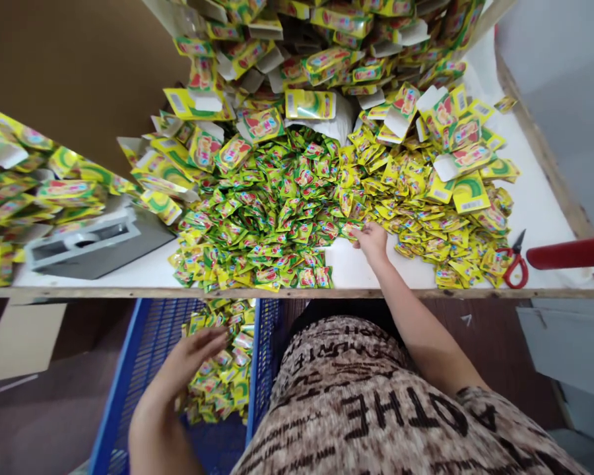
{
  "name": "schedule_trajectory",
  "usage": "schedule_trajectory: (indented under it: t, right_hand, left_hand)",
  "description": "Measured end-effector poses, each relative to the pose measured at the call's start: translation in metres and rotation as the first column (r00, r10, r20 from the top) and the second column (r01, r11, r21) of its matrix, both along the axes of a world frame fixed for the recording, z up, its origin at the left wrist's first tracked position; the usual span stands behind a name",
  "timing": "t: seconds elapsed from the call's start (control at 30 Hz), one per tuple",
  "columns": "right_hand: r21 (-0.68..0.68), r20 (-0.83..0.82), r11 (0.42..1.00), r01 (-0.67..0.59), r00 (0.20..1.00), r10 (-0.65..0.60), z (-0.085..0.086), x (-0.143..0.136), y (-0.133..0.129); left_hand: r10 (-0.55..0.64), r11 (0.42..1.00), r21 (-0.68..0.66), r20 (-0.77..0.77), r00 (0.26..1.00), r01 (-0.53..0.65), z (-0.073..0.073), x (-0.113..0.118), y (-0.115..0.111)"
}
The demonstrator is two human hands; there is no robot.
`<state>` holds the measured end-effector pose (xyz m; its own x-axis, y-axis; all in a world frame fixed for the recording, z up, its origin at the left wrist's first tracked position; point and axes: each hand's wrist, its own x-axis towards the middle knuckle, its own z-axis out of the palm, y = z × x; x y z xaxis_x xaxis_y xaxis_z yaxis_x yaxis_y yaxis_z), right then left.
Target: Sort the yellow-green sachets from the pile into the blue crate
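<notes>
My right hand (371, 239) reaches over the white tabletop, its fingertips closed on a small green packet (348, 229) at the edge of a heap. That heap (277, 204) is of small shiny green packets with red print, and yellow packets (410, 198) lie piled to its right. My left hand (198, 353), fingers stretched out and holding nothing that I can see, hovers over a blue plastic crate (146, 349) below the table edge. Inside the crate lie many yellow and green packets (235, 376).
Small yellow cartons with open flaps (307, 104) are heaped at the back, with more at the left (69, 191). A grey metal box-like holder (103, 241) stands at left. Red-handled scissors (515, 264) lie by a red bar (569, 252) at right.
</notes>
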<state>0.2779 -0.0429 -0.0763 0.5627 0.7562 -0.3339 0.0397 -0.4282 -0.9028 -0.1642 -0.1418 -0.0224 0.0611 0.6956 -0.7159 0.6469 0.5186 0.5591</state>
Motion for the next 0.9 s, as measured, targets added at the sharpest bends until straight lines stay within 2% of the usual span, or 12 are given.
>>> schedule_trajectory:
  t: [0.07, 0.13, 0.17, 0.23, 0.3, 0.37, 0.43, 0.5, 0.63, 0.7, 0.8, 0.9]
  right_hand:
    - [-0.044, 0.145, 0.993, -0.108, 0.983, 0.114, -0.003, 0.008, -0.007]
    - [-0.089, 0.252, 0.963, -0.254, 0.930, 0.269, -0.003, 0.024, -0.023]
    - [-0.104, 0.260, 0.941, -0.321, 0.905, 0.337, -0.001, 0.033, -0.032]
    - [-0.098, 0.190, 0.900, -0.424, 0.880, 0.436, 0.004, 0.047, -0.051]
    - [-0.045, 0.067, 0.882, -0.469, 0.879, 0.471, 0.011, 0.058, -0.067]
    - [0.026, -0.030, 0.900, -0.434, 0.900, 0.435, 0.018, 0.065, -0.076]
    - [0.069, -0.067, 0.922, -0.380, 0.921, 0.384, 0.022, 0.068, -0.078]
    - [0.034, -0.009, 0.918, -0.395, 0.918, 0.395, 0.022, 0.068, -0.076]
    - [-0.227, 0.339, 0.877, -0.424, 0.809, 0.480, 0.012, 0.056, -0.070]
    - [-0.274, 0.431, 0.877, -0.395, 0.764, 0.479, 0.007, 0.052, -0.071]
    - [-0.233, 0.466, 0.891, -0.390, 0.759, 0.454, 0.004, 0.054, -0.079]
    - [-0.127, 0.498, 0.894, -0.430, 0.752, 0.432, 0.000, 0.058, -0.088]
  left_hand:
    - [-0.071, 0.991, 0.130, 0.228, 0.971, 0.042, 0.026, 0.052, 0.020]
    - [-0.204, 0.964, 0.242, 0.397, 0.895, 0.113, 0.036, 0.119, 0.045]
    - [-0.274, 0.944, 0.297, 0.458, 0.846, 0.145, 0.033, 0.155, 0.057]
    - [-0.328, 0.921, 0.365, 0.545, 0.771, 0.134, 0.015, 0.224, 0.078]
    - [-0.353, 0.875, 0.475, 0.492, 0.796, 0.094, -0.010, 0.279, 0.091]
    - [-0.373, 0.813, 0.574, 0.389, 0.842, 0.096, -0.031, 0.312, 0.098]
    - [-0.375, 0.774, 0.625, 0.330, 0.866, 0.097, -0.044, 0.324, 0.099]
    - [-0.355, 0.768, 0.636, 0.334, 0.873, 0.069, -0.050, 0.322, 0.097]
    - [-0.378, 0.777, 0.614, 0.282, 0.882, 0.137, -0.053, 0.316, 0.089]
    - [-0.410, 0.769, 0.601, 0.200, 0.890, 0.219, -0.052, 0.322, 0.087]
    - [-0.431, 0.760, 0.564, 0.068, 0.900, 0.321, -0.046, 0.336, 0.087]
    - [-0.512, 0.722, 0.541, -0.001, 0.859, 0.431, -0.039, 0.342, 0.082]
